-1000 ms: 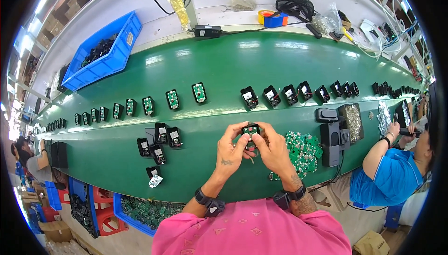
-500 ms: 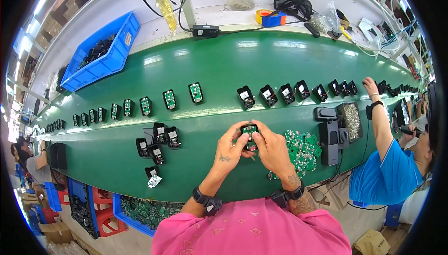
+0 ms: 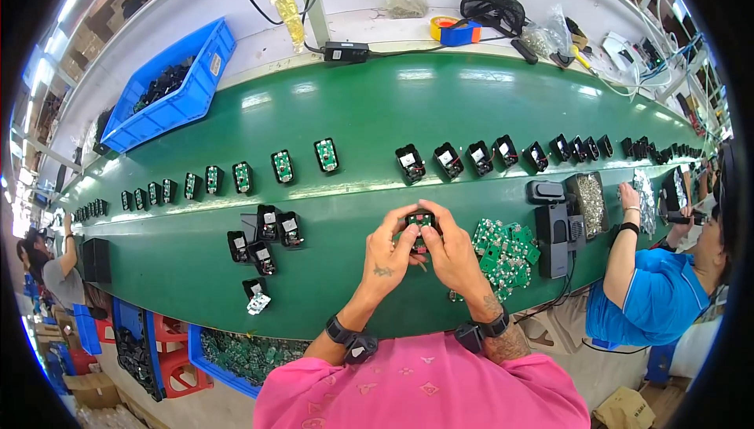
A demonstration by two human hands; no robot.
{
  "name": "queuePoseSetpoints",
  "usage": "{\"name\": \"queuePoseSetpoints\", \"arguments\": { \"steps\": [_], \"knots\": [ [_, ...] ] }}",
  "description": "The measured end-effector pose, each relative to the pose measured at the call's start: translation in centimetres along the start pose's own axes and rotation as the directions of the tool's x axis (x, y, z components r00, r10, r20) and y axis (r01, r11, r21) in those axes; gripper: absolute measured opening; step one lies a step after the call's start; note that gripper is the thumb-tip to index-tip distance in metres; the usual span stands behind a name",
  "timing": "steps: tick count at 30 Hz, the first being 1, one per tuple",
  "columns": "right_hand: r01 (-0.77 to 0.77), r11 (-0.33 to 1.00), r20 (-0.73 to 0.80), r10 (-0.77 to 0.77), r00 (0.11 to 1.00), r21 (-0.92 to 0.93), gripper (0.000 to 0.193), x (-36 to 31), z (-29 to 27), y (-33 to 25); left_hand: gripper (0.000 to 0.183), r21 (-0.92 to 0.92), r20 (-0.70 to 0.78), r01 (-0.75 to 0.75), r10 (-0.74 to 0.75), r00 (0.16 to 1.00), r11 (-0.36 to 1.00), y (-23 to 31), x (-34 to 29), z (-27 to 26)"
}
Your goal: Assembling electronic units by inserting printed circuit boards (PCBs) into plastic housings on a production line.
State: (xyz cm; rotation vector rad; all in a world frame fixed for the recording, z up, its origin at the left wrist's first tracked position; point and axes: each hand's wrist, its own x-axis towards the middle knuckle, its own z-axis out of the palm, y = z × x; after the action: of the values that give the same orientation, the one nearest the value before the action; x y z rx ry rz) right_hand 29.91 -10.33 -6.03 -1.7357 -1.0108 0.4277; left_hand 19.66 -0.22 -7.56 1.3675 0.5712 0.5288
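Observation:
Both of my hands hold a small black plastic housing with a green circuit board (image 3: 422,219) in it, just above the green bench. My left hand (image 3: 386,256) grips its left side and my right hand (image 3: 453,255) its right, with both thumbs pressing on the board. Fingers and thumbs hide much of the housing. Beside my right hand lies a pile of loose green circuit boards (image 3: 506,255). Off to the left of my left hand stand several black housings (image 3: 267,221) with white parts inside, and near them one housing (image 3: 255,292) with whitish boards leaning on it.
Board-fitted housings (image 3: 282,166) line the belt at left; housings with white parts (image 3: 409,164) line it at right. A grey device (image 3: 554,240) and a tray of small metal parts (image 3: 591,203) stand right. A co-worker's hand (image 3: 629,197) is beyond. A blue crate (image 3: 169,87) sits far left.
The rows of housings have shifted slightly left. The right-hand co-worker's hand has come down from the row, where a housing now stands. My hands stay on the housing, thumbs slightly shifted.

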Motion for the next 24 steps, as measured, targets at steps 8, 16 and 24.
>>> {"name": "queuePoseSetpoints", "arguments": {
  "steps": [8,16,24],
  "knots": [
    [-0.117,0.979,-0.024,0.122,0.992,0.165,0.031,0.8,1.6,1.7,0.028,0.126,-0.079,-0.057,0.067,0.995,0.99,-1.5,1.0,-0.3],
    [0.158,0.866,0.018,-0.169,0.985,-0.474,0.043,-2.3,-7.8,1.6,0.033,0.41,-0.279,-0.012,0.138,0.95,0.912,-3.8,12.3,-6.9],
    [0.052,0.607,0.099,0.043,0.994,-0.793,0.076,-16.8,-7.9,7.1,0.052,0.77,-0.233,-0.117,0.447,0.864,0.627,-4.1,12.5,-5.0]
  ]
}}
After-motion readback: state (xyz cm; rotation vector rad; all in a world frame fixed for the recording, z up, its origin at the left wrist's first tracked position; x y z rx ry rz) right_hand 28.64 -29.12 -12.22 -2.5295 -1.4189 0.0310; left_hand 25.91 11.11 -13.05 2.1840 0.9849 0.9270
